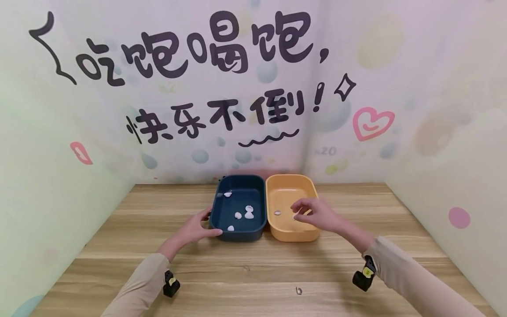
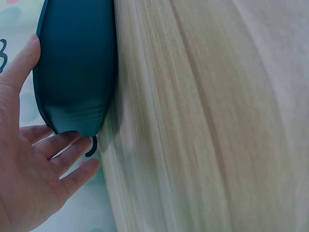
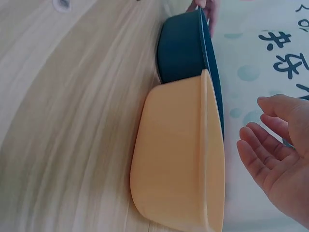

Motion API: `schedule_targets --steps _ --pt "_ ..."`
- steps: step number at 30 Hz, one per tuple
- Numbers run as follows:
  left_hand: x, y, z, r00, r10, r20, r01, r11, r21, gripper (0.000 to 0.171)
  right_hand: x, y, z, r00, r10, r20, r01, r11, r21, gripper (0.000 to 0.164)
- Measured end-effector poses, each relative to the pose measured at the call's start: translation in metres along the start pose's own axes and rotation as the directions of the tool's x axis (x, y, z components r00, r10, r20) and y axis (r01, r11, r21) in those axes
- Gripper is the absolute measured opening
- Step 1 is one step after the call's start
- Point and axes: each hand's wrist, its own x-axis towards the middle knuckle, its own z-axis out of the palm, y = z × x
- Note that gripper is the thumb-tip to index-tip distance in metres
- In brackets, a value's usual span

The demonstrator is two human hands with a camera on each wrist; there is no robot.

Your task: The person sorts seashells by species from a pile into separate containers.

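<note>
My left hand [image 1: 196, 226] rests against the near left corner of a dark blue plastic bin [image 1: 245, 235]. Its thumb lies at the rim, and the other fingers touch the outer side, spread and loosely bent in the left wrist view. Inside that bin lie several small white seashells, one of them [image 1: 238, 215] near the middle. Over the right part of a yellow bin [image 1: 293, 237] hovers my right hand [image 1: 318, 214]. The right wrist view shows its thumb and fingers apart, holding nothing. In the yellow bin sit a small shell [image 1: 277, 212] and a pale piece [image 1: 294, 217] below the fingertips.
The two bins stand side by side on a wood-grain table [image 1: 178, 286]. A small shell-like piece [image 1: 299, 290] lies near the front. Behind is a printed backdrop [image 1: 190, 163] with large dark lettering, and pale walls flank both sides.
</note>
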Motion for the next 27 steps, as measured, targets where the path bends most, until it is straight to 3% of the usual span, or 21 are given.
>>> schedule_targets --steps 6,16,27 --pt "0.0 0.001 -0.001 1.0 0.014 0.008 -0.014 1.0 0.005 0.09 -0.008 -0.007 0.009 0.997 0.016 0.074 -0.018 1.0 0.021 0.023" --pt "0.0 -0.001 0.001 1.0 -0.017 0.001 0.017 1.0 0.012 0.09 -0.027 -0.015 0.029 0.985 -0.009 0.17 -0.005 0.996 0.085 0.028" --pt "0.0 0.001 -0.001 1.0 -0.005 0.008 0.005 1.0 0.019 0.091 -0.049 -0.012 0.051 0.962 -0.043 0.271 0.017 0.995 0.096 0.019"
